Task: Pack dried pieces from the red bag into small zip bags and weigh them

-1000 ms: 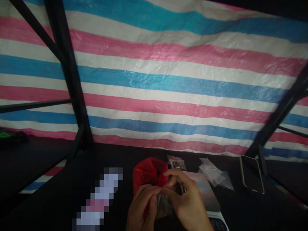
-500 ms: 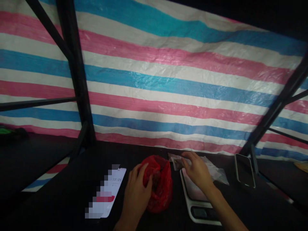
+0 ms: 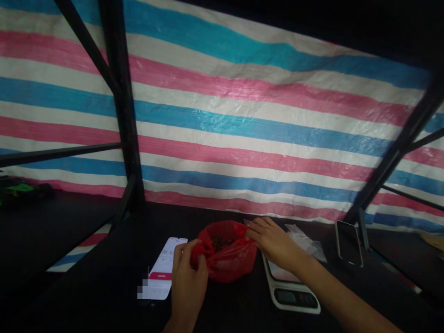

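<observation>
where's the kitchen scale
In the head view, the digital kitchen scale sits right of centre, just right of the red plastic bag, below the right hand.

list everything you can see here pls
red plastic bag: 1, red, on the black table, open at the top
dark brown bits: a loose heap, dark brown, inside the bag
phone: 1, white lit screen, left of the bag
digital scale: 1, white, right of the bag
clear plastic bags: a small pile, clear, behind the scale
second phone: 1, dark, propped up at far right
black table: 1, black, under these things
striped tarp: 1, pink, white and blue, behind the table
metal frame: 1, black, in front of the tarp
left hand: 1, pinching the bag's edge
right hand: 1, against the bag's right side
</observation>
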Motion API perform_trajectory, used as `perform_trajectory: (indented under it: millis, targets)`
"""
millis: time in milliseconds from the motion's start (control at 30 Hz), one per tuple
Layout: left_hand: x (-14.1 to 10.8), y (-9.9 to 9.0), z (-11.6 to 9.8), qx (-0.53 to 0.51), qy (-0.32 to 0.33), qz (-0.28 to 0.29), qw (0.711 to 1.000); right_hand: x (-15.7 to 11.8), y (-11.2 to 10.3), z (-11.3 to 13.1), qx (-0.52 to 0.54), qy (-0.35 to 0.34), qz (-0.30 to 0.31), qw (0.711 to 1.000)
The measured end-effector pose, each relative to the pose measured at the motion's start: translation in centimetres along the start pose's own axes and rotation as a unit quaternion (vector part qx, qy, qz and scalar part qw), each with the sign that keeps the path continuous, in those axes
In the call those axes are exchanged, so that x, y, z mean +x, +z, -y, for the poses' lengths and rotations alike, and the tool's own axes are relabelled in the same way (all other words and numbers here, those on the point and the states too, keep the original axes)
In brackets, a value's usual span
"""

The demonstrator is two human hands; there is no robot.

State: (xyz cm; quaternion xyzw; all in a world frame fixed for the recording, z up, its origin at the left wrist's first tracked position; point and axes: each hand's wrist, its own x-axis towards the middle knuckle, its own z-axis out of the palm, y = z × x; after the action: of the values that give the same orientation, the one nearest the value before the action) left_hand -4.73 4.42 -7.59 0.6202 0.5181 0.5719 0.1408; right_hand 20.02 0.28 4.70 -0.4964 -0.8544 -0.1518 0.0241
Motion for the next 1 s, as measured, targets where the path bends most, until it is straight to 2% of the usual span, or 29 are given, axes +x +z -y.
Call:
perform_trajectory:
  millis: [67, 133, 200, 233, 300, 400, 500, 600, 667, 767, 867, 1000]
  targets:
    - [-0.5, -0.4, -0.3, 0.03, 0.055, 0.009, 0.998, -0.2, 0.1, 0.1, -0.018, -0.011, 0.003, 1.0]
    - [-0.8, -0.8, -0.4, 0.058, 0.149, 0.081, 0.984, -0.8, 0.8, 0.6, -0.019, -0.012, 0.03, 0.999]
    - [-0.9, -1.2, -0.4, 0.082, 0.219, 0.171, 0.957, -1.7, 1.7, 1.2, -0.009, 0.002, 0.065, 0.998]
    - [-0.9, -1.4, -0.4, 0.096, 0.232, 0.202, 0.947, -2.1, 2.1, 1.5, 0.001, 0.015, 0.078, 0.997]
    - [-0.8, -1.6, -0.3, 0.13, 0.226, 0.223, 0.939, -2.9, 2.4, 2.1, 0.042, 0.045, 0.086, 0.994]
    - [-0.8, -1.8, -0.3, 0.153, 0.215, 0.201, 0.943, -3.7, 2.2, 2.1, 0.179, 0.101, 0.059, 0.977]
    - [-0.9, -1.9, -0.4, 0.129, 0.238, 0.157, 0.95, -4.7, 1.8, -0.5, 0.248, 0.191, 0.011, 0.95]
    - [-1.0, -2.2, -0.6, 0.096, 0.274, 0.125, 0.949, -6.5, 2.0, -5.4, 0.199, 0.311, -0.026, 0.929]
    - [-1.2, -2.4, -0.8, 0.087, 0.292, 0.107, 0.947, -8.0, 2.5, -8.8, 0.159, 0.378, -0.023, 0.912]
    - [-1.6, -2.4, -1.3, 0.083, 0.311, 0.084, 0.943, -10.0, 3.8, -12.4, 0.123, 0.428, 0.004, 0.895]
    - [-2.0, -2.3, -1.9, 0.074, 0.331, 0.066, 0.938, -11.1, 5.3, -13.8, 0.113, 0.437, 0.028, 0.892]
    - [-2.5, -2.3, -2.7, 0.045, 0.352, 0.033, 0.934, -11.3, 6.0, -14.1, 0.107, 0.459, 0.028, 0.882]
